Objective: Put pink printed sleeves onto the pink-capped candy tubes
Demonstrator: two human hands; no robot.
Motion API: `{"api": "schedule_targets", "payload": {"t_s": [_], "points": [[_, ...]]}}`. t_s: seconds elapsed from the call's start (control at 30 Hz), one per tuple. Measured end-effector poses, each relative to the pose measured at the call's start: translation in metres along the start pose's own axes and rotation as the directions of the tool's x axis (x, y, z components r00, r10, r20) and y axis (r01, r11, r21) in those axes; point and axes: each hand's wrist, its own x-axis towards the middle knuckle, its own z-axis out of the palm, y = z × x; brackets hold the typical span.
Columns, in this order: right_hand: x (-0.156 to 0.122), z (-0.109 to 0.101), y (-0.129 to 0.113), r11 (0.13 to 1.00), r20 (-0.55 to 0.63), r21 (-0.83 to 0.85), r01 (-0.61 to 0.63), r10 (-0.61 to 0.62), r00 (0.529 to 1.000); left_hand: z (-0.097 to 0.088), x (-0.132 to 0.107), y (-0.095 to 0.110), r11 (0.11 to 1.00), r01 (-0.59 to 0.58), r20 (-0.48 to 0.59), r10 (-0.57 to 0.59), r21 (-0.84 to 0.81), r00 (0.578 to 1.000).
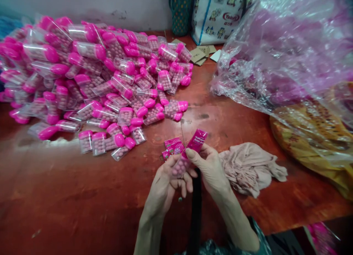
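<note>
Between my two hands is a small clear candy container filled with pink balls. My left hand grips its lower end between thumb and fingers, with the other fingers curled beneath. A glossy pink printed label sticks up past the container's upper end. The thumb and fingers of my right hand pinch this label where it meets the container. Whether it is attached there I cannot tell. More pink printed labels lie on the table just beyond my left hand.
A large heap of pink-capped candy containers covers the back left of the red-brown table. A crumpled cloth lies right of my hands. Clear plastic sheeting and a yellow bag fill the right. Cardboard pieces and a printed bag are behind.
</note>
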Motion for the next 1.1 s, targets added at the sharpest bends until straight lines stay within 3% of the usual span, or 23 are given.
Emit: {"api": "schedule_targets", "payload": {"t_s": [0.13, 0.3, 0.4, 0.5, 0.6, 0.7, 0.8, 0.97, 1.1], "points": [[-0.006, 0.006, 0.005, 0.998, -0.050, -0.068, -0.012, 0.009, 0.999, 0.002, -0.002, -0.008, 0.985, -0.042, -0.141, 0.066, 0.165, 0.988], [-0.019, 0.019, 0.026, 0.997, -0.114, -0.055, -0.062, 0.055, 0.992, 0.011, -0.001, -0.016, 0.992, -0.080, -0.343, 0.111, 0.102, 0.933], [-0.023, 0.021, 0.028, 0.994, -0.117, -0.085, -0.067, 0.057, 0.991, 0.017, 0.002, -0.014, 0.992, -0.116, -0.349, 0.128, 0.055, 0.928], [-0.021, 0.018, 0.019, 0.997, -0.025, -0.010, -0.072, 0.072, 0.997, 0.018, 0.004, -0.011, 0.988, -0.152, -0.315, 0.143, -0.002, 0.938], [-0.014, 0.012, 0.010, 0.999, 0.034, 0.038, -0.002, 0.001, 0.999, 0.018, 0.003, -0.007, 0.994, -0.105, -0.295, 0.093, -0.024, 0.951], [-0.010, 0.008, 0.009, 0.999, 0.045, -0.016, 0.048, -0.047, 0.998, 0.018, 0.001, -0.007, 0.997, -0.080, -0.312, 0.075, -0.002, 0.947], [-0.012, 0.009, 0.018, 0.996, -0.031, -0.084, 0.042, -0.044, 0.999, 0.021, 0.001, -0.010, 0.993, -0.112, -0.355, 0.113, 0.024, 0.928], [-0.021, 0.014, 0.034, 0.987, -0.119, -0.142, 0.074, -0.091, 0.989, 0.025, 0.003, -0.018, 0.986, -0.158, -0.515, 0.159, 0.046, 0.842], [-0.028, 0.019, 0.032, 0.986, -0.093, -0.153, 0.068, -0.082, 0.992, 0.023, 0.004, -0.015, 0.986, -0.167, -0.525, 0.130, -0.023, 0.841]]}}
